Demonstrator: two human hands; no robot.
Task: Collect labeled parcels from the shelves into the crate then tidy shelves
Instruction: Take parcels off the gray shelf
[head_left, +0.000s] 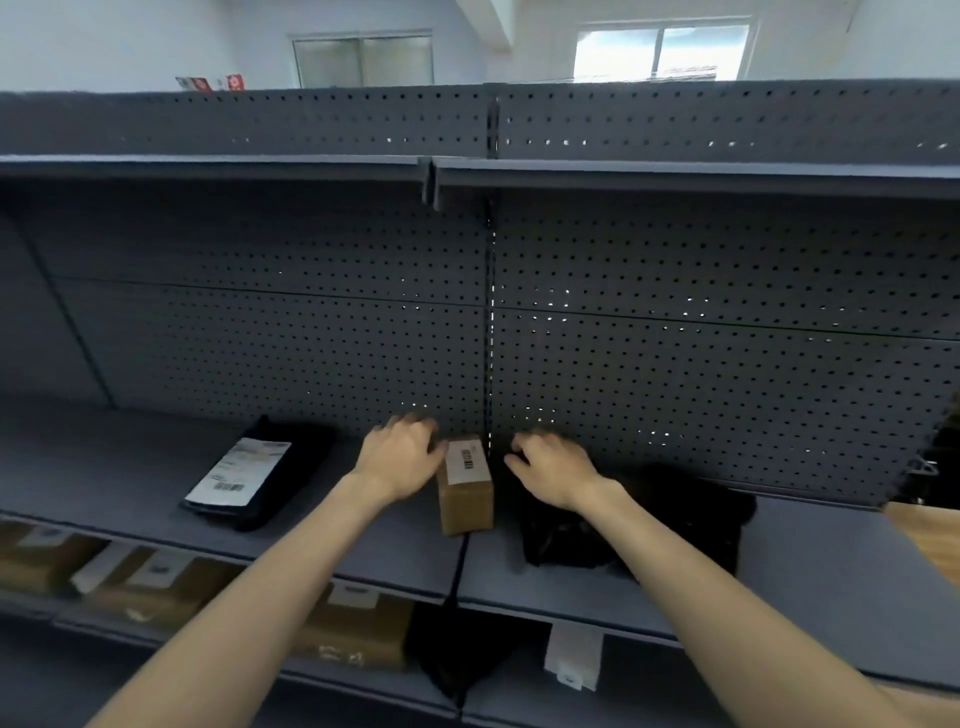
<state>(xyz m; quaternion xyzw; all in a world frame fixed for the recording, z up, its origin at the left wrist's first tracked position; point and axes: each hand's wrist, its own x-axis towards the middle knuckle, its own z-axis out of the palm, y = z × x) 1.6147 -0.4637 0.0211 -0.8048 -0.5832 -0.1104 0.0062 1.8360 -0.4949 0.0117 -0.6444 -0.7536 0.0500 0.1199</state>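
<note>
We see our own two bare forearms. Our left hand (402, 457) and right hand (550, 467) wear no gloves. No sleeves, rings or watches show.

Two windows (662, 49) — white wall (130, 41).

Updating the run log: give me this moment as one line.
left hand touching small cardboard box | right hand over black bag | labeled black parcel on shelf | crate unseen

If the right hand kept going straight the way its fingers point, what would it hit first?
Probably the perforated back panel of the shelf. The right hand reaches over the black parcel, fingers aimed toward the rear, just right of the small cardboard box. Depth is unclear.
</note>
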